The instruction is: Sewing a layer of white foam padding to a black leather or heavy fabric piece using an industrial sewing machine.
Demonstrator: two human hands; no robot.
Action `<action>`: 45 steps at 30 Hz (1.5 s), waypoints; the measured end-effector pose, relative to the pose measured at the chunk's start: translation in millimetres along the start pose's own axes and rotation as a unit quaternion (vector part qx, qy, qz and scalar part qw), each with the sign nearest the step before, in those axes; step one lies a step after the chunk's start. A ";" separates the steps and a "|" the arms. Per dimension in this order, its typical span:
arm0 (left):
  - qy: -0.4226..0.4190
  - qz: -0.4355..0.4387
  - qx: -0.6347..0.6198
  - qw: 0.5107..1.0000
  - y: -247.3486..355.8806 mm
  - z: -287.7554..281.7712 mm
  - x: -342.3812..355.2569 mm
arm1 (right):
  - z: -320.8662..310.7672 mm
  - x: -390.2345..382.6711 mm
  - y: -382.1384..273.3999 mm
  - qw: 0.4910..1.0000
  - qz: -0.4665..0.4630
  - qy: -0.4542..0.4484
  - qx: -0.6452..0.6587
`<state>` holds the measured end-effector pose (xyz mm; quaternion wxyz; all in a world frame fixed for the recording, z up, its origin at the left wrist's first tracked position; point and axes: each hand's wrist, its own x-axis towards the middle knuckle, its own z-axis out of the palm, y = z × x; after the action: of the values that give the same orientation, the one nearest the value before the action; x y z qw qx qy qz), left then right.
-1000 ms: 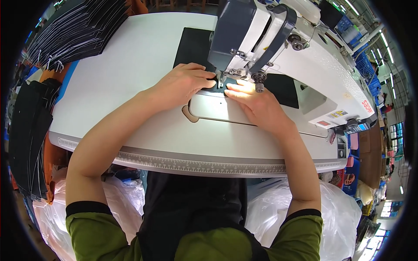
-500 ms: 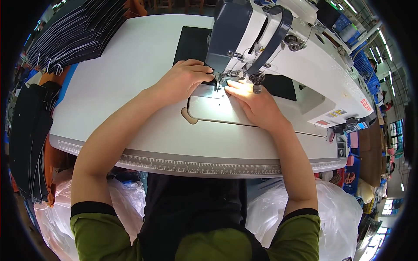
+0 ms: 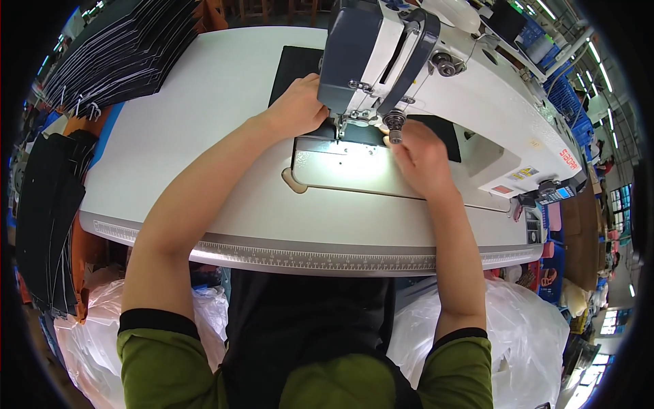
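Note:
A black fabric piece [image 3: 293, 71] lies flat on the white sewing table, passing beneath the presser foot [image 3: 340, 127] of the sewing machine [image 3: 353, 51]. My left hand [image 3: 298, 108] rests over the fabric just left of the needle area. Its fingertips are hidden behind the machine head. To the right of the needle, my right hand [image 3: 419, 155] is curled at the fabric's near edge, thumb toward the needle, slightly blurred. More black fabric [image 3: 441, 133] shows beyond that hand, under the machine arm. The machine's lamp lights the metal plate [image 3: 340, 163] in front of the foot.
At the far left stands a large stack of black fabric pieces [image 3: 122, 54], with more black pieces [image 3: 46, 218] hanging below. A ruler strip [image 3: 306, 259] runs along the table's front edge. A control panel [image 3: 560, 193] sits at the right. Clear plastic bags [image 3: 511, 334] lie below.
My right hand has moved away from the needle to the right, its fingers now curled. My left hand has shifted slightly up, its fingertips now behind the machine head. The view has shifted a little.

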<state>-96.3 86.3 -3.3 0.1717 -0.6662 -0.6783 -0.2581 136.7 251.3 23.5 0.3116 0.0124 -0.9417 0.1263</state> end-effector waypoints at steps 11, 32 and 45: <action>-0.082 -0.039 -0.136 0.987 63.8 -103.0 -109.5 | -16.8 -11.3 14.4 0.985 0.172 0.014 0.026; -0.166 0.017 0.053 0.985 113.0 -112.6 -96.3 | 8.1 -9.1 -36.2 0.990 -0.016 -0.098 -0.100; -0.126 0.036 -0.015 0.991 83.5 -52.9 -57.6 | 27.9 -4.5 -31.2 0.990 -0.045 -0.019 -0.136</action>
<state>-16.2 6.9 16.4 0.0839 -0.7198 -0.6663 -0.1760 127.3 214.0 6.5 0.2977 0.0151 -0.9544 -0.0171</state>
